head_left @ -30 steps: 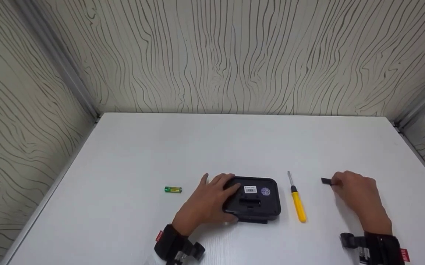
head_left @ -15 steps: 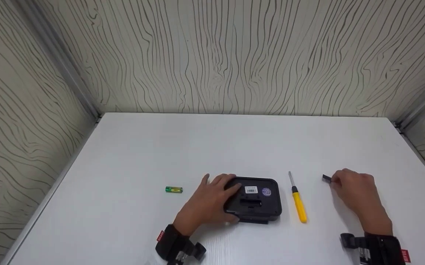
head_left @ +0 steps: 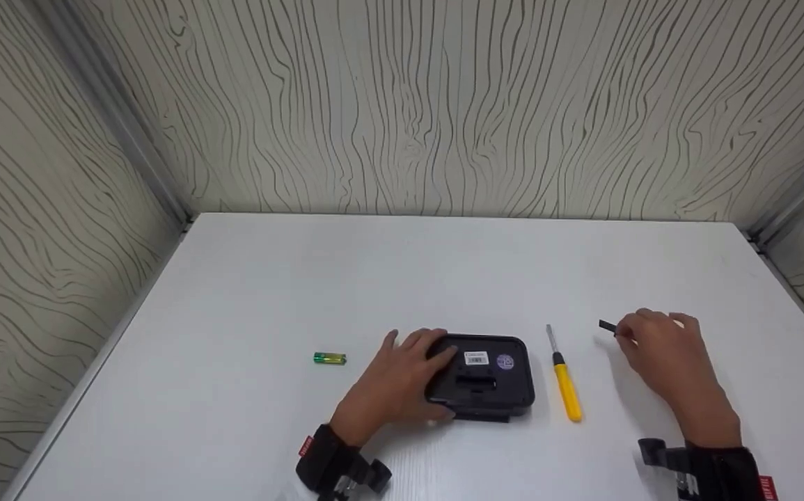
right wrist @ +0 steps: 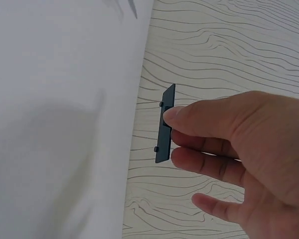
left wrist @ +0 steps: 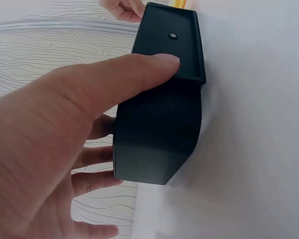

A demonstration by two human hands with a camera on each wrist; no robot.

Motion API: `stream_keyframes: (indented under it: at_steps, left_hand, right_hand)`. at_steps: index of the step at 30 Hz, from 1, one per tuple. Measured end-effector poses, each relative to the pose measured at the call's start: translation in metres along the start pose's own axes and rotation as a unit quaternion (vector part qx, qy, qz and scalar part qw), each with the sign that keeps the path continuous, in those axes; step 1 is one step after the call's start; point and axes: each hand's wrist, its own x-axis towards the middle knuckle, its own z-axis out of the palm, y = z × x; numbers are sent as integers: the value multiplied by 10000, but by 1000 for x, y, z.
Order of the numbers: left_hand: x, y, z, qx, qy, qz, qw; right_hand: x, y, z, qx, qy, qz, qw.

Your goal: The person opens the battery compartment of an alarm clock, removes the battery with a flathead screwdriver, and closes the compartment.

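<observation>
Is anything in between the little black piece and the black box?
Yes, the yellow screwdriver lies on the table between the right hand pinching the little black piece and the black box.

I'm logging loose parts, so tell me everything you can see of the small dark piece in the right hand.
The small dark piece is a thin, flat strip, plastic by its look, with two little tabs along one long edge. The right hand pinches it near its middle between thumb and fingers. It looks held clear of the white table, right of the yellow screwdriver, one end jutting left in the head view.
</observation>
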Motion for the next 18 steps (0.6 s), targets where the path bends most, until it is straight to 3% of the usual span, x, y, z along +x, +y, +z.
stream_keyframes:
  at_steps: [18]
  left_hand:
    - [0, 1, 1, -34, 118, -4, 9999]
  right_hand:
    - [0, -53, -14, 59, 384, -956, 9947]
